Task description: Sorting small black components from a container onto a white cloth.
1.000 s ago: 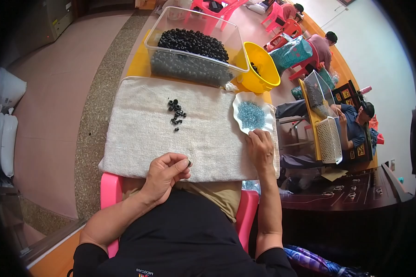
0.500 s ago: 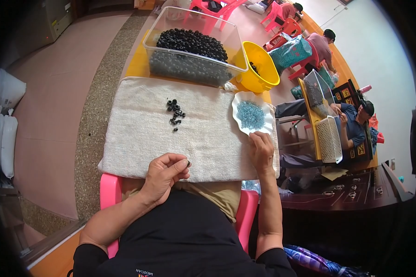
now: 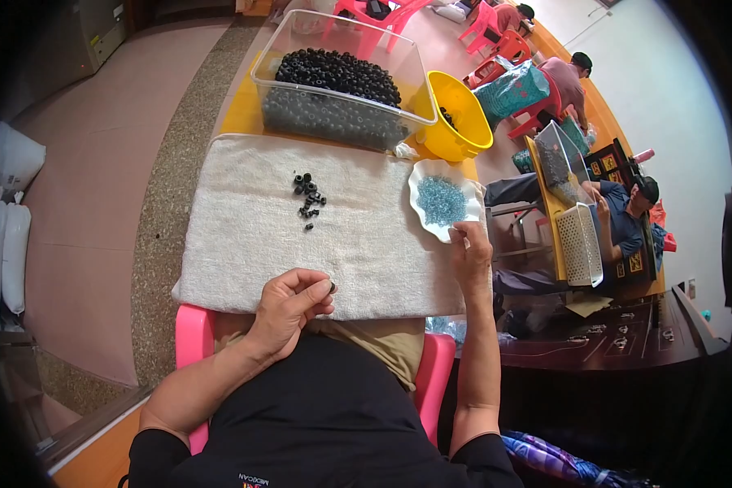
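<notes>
Pinched between thumb and forefinger of the left hand (image 3: 291, 299): one small black piece (image 3: 333, 288), over the near part of the white towel (image 3: 252, 232); too small and too covered to read a long axis. Well apart from it, ahead and to the right: the blue beads (image 3: 442, 201), heaped in the white wavy-rimmed dish (image 3: 436, 231). Nearer to these beads by far: the right hand (image 3: 471, 250), at the dish's near right edge, thumb and forefinger tips close together; impossible to make out whether clamped on a bead. Ahead of the left hand, loose on the towel: a scatter of black pieces (image 3: 304, 188), strung roughly away from the body. Farther out, on the yellow bench (image 3: 242, 110): a clear bin (image 3: 346, 101) of like pieces and, just beside it, a yellow basin (image 3: 469, 114). Different from half a second ago: a slight rightward shift of the right hand. Unchanged: the left hand's pinch.
</notes>
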Motion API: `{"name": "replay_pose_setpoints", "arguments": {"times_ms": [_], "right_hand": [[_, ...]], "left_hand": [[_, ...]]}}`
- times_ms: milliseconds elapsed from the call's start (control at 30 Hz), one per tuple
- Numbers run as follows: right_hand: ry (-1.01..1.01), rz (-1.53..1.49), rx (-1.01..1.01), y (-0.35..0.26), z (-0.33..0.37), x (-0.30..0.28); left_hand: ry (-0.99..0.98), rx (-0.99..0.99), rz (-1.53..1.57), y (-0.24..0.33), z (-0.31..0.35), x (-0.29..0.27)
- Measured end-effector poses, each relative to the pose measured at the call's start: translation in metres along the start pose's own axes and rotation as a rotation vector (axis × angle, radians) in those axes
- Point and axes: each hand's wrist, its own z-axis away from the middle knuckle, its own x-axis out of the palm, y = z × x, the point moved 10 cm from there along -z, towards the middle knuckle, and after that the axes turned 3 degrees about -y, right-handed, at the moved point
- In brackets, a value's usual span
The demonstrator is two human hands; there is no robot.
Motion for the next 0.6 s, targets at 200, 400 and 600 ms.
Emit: {"name": "replay_pose_setpoints", "arguments": {"times_ms": [200, 400, 600], "right_hand": [[0.039, -0.216, 0.098, 0.028, 0.008, 0.002], [-0.165, -0.438, 0.24, -0.034, 0.013, 0.025], [-0.524, -0.888, 0.171, -0.135, 0.03, 0.065]], "left_hand": [[-0.004, -0.003, 0.007, 0.001, 0.001, 0.003], [-0.007, -0.001, -0.01, -0.002, -0.001, 0.001], [-0.055, 0.0, -0.024, -0.005, -0.001, 0.007]]}}
